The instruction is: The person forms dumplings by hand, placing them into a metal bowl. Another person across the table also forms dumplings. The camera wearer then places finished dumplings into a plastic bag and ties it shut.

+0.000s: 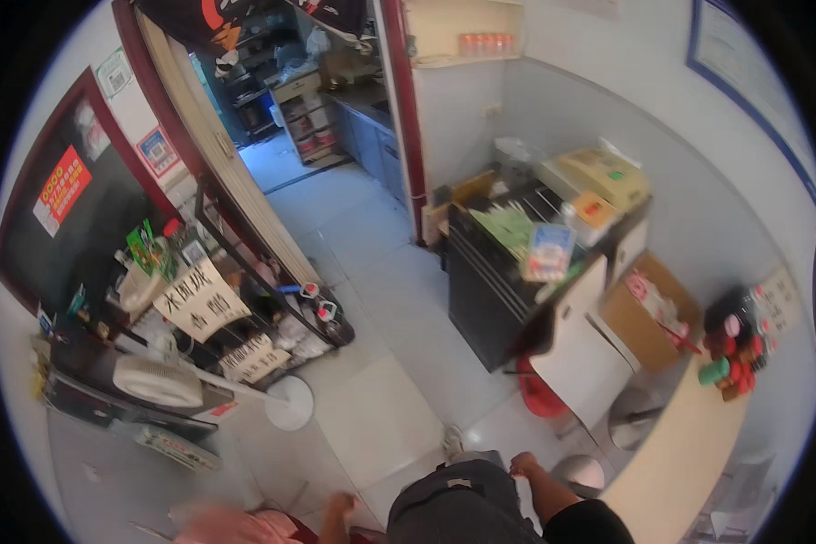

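At the lower edge, beside my dark-clothed body, my right hand [522,464] hangs low with its fingers curled in and nothing visible in them. Closest to it is a round-topped stool [578,473], with a pale wooden table [675,453] farther right. My left hand [340,504] shows low on the left, small and soft in outline, so its fingers cannot be made out. Beside that hand is the blurred pink clothing [240,526] of what seems to be another person. A shoe [452,441] stands on the tiles ahead of my body.
A black counter [485,290] carries papers and a beige machine [598,177]. Right of it are a white panel [582,349], a red stool [539,394] and a cardboard box [648,313]. On the left, a white fan [159,381] stands before a loaded rack. A doorway opens onto a kitchen [363,118].
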Tool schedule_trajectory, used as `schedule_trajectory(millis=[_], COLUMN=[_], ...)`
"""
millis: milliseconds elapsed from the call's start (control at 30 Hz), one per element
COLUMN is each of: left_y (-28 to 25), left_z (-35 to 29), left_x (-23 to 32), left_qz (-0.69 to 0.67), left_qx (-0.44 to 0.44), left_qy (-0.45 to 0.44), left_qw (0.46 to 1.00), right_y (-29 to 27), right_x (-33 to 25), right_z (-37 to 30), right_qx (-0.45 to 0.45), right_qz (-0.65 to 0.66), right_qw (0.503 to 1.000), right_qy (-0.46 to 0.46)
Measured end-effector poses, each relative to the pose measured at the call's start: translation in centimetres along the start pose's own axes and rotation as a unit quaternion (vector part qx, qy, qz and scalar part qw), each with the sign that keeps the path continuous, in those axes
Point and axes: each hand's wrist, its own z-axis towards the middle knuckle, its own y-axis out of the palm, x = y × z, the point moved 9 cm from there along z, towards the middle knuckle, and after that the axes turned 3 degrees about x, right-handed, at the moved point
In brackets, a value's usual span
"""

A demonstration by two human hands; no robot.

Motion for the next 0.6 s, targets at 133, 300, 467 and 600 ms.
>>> schedule_trajectory(millis=[133, 300, 467, 600], left_y=[8.1, -4.9, -18.6, -61.4], left_z=[0.1, 14.8, 34.5, 47.0], left_x=[-4.7, 0.6, -4.6, 15.1], left_qz=[-0.559, -0.095, -0.536, -0.841], left_qx=[-0.127, 0.220, 0.112, 0.077], left_qy=[-0.191, 0.062, -0.205, 0.149], left_qw=[0.797, 0.969, 0.811, 0.514], right_y=[-20.1, -38.2, -50.0, -47.6], right_x=[6.1, 13.7, 8.9, 15.4], right_z=[8.5, 23.0, 32.6, 33.3], right_qx=[0.050, 0.185, 0.144, 0.066], right_qz=[0.055, 0.598, 0.684, 0.736], right_qw=[0.996, 0.775, 0.701, 0.625], right_qy=[0.038, 0.083, 0.142, 0.254])
